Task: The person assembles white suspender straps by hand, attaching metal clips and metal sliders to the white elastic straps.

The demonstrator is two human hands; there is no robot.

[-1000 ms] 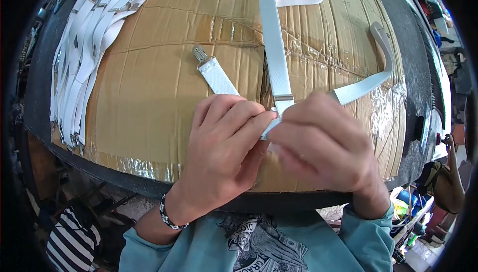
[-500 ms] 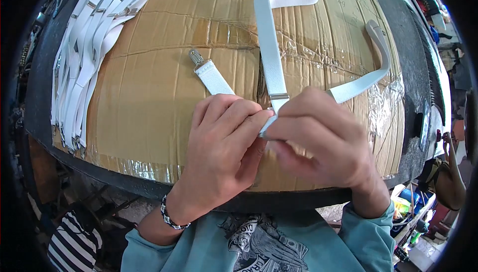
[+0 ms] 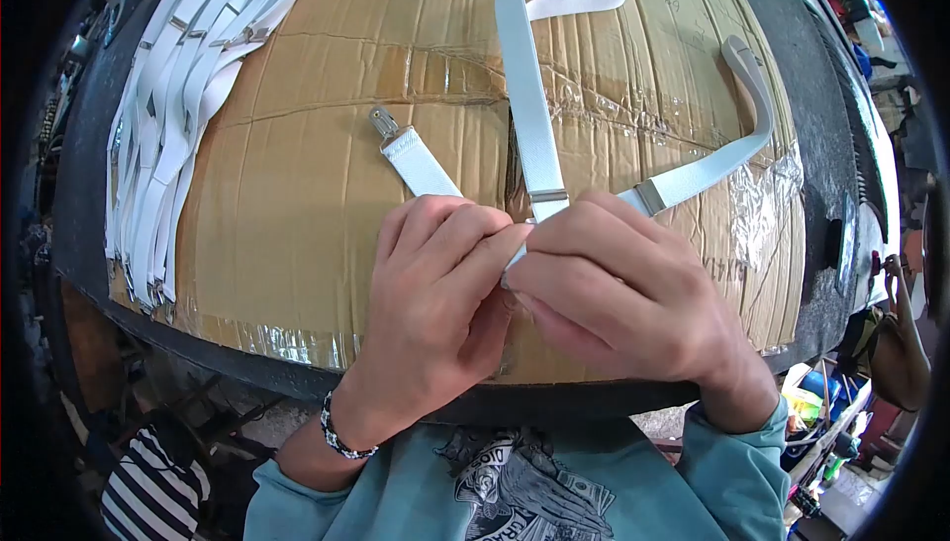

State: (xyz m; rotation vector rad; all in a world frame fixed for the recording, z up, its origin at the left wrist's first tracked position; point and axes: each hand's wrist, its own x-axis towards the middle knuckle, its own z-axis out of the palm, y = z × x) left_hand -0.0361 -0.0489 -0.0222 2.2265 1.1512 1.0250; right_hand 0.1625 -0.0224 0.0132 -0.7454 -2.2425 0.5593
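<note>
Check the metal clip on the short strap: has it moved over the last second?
Yes. The metal clip slid slightly left and away, towards the strap pile, judged against the cardboard crease.

On the cardboard point(image 3: 297, 195), a pile of straps point(image 3: 168, 96) lies at the upper left. The clip point(image 3: 381, 122) sits centre-left, its strap point(image 3: 534, 115) running up the middle and looping right. Both hands, left point(image 3: 435, 294) and right point(image 3: 614, 294), meet at lower centre.

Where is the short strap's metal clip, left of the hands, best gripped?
Probably by the metal clip, pinched across its flat sides from above and from its free far-left end; it lies flat on the cardboard, pointing away from the left hand.
</note>
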